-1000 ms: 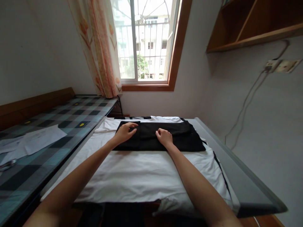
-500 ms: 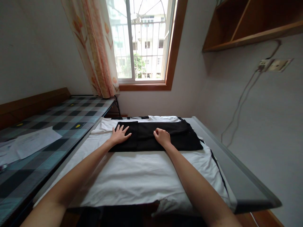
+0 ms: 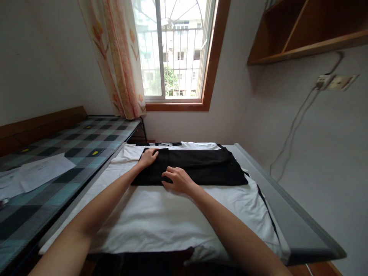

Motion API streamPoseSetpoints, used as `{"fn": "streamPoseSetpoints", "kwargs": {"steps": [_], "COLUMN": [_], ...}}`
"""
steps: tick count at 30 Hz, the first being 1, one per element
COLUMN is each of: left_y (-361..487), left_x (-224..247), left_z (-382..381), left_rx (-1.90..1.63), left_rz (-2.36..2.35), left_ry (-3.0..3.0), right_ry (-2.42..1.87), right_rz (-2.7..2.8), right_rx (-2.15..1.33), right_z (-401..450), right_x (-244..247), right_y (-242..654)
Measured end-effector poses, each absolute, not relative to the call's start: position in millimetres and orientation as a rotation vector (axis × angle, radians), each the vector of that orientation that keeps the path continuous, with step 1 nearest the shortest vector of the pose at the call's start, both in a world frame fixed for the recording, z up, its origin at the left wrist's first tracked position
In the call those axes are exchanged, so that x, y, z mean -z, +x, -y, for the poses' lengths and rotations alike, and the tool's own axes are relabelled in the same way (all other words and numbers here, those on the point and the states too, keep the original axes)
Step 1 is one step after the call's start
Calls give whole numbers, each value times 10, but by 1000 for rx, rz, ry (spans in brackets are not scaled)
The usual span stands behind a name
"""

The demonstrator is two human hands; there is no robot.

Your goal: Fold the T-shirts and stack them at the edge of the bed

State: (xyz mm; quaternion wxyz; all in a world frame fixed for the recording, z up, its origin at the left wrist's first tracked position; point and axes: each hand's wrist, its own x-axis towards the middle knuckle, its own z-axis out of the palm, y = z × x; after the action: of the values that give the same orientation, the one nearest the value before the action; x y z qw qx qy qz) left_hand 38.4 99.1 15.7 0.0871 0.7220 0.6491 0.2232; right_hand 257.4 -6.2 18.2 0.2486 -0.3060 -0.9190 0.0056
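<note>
A folded black cloth (image 3: 212, 168) lies across a white cloth (image 3: 149, 222) spread on a grey table. At the black cloth's far left corner is my left hand (image 3: 148, 157), its fingers bent over the upper edge; whether they pinch the fabric is not clear. My right hand (image 3: 178, 179) is over the near middle part of the black cloth, its fingers curved and apart, holding nothing.
To the left, a checked bed (image 3: 106, 134) holds white papers (image 3: 46, 172). The grey table edge (image 3: 301, 218) runs along the right. Behind are a curtain (image 3: 123, 76) and window; a wooden shelf (image 3: 304, 50) hangs at upper right.
My right hand has moved left and nearer, and its fingers have opened from a fist. My left hand has slid slightly farther away, and its spread fingers have drawn together and bent.
</note>
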Motion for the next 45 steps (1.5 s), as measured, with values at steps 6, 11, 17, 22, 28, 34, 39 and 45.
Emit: {"fn": "streamPoseSetpoints", "kwargs": {"steps": [6,11,17,22,28,34,39,45], "left_y": [-83,-151,-117,-5,413,804,862,803], "left_x": [-135,-67,-60,-83,-193,-110,-24,-65], "left_z": [-1317,-1431,-1454,-1321,-1101,-914,-853,-774], "left_rx": [-702,-714,-752,-748,-720,-493,-351,-504], "left_rz": [-2171,-2146,-2184,-2260,-2159,-1823,-1887,-1894], "left_ry": [1901,1831,1807,1826,2324,2427,2477,2516], "right_ry": [-820,-798,-712,-726,-730,-767,-891,-1167], "right_rz": [2559,2583,2655,2673,2596,2483,2382,2108], "right_rx": [51,75,148,126,82,63,54,18], "right_z": [130,114,72,75,120,101,35,-71], "right_x": [-159,-149,-105,-95,-106,-114,-127,-125], "right_y": [2522,2538,2501,2495,2508,2526,2563,2659]}}
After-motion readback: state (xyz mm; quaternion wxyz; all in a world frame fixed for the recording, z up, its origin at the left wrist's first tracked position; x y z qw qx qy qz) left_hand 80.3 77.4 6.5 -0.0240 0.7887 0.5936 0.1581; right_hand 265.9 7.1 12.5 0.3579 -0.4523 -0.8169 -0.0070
